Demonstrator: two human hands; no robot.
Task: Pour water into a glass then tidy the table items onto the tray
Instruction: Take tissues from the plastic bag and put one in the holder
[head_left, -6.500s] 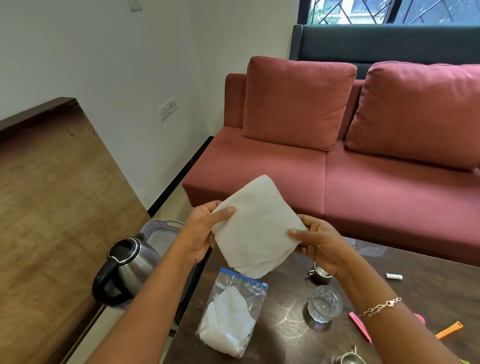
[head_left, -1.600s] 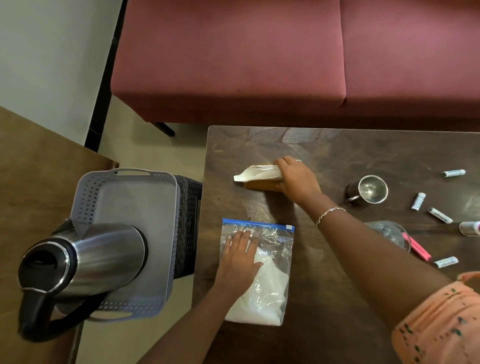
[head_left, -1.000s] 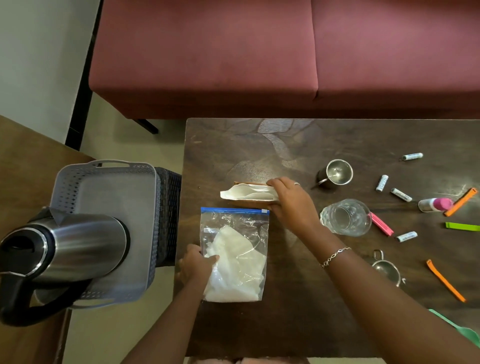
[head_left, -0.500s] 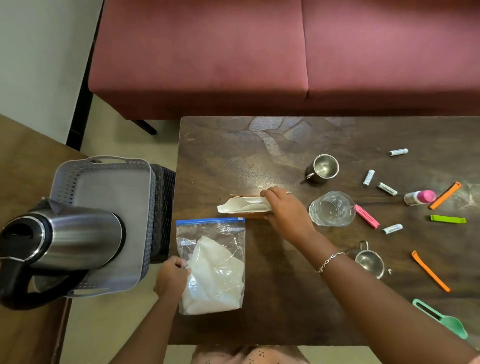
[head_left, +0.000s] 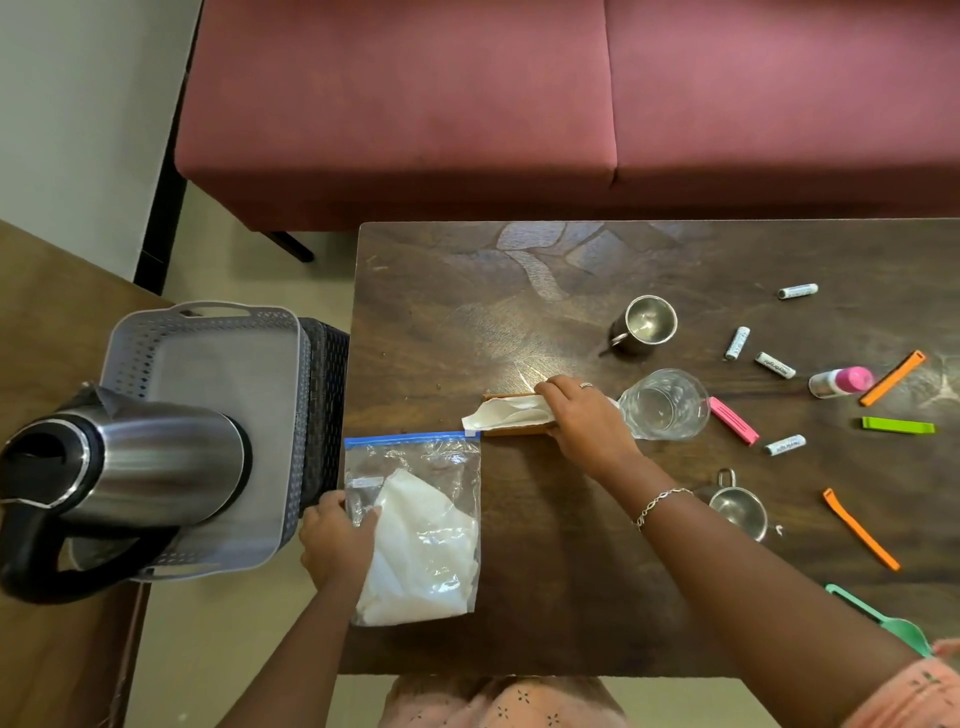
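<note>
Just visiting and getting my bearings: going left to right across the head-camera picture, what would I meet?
Steel kettle → zip bag → folded napkin → glass → pink clip → pink-capped bottle → green clip.

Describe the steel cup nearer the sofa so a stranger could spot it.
Start at the dark wooden table before the red sofa. Beyond the clear glass, toward the sofa, stands the steel cup. The other steel cup sits nearer the person, by the bracelet.
</note>
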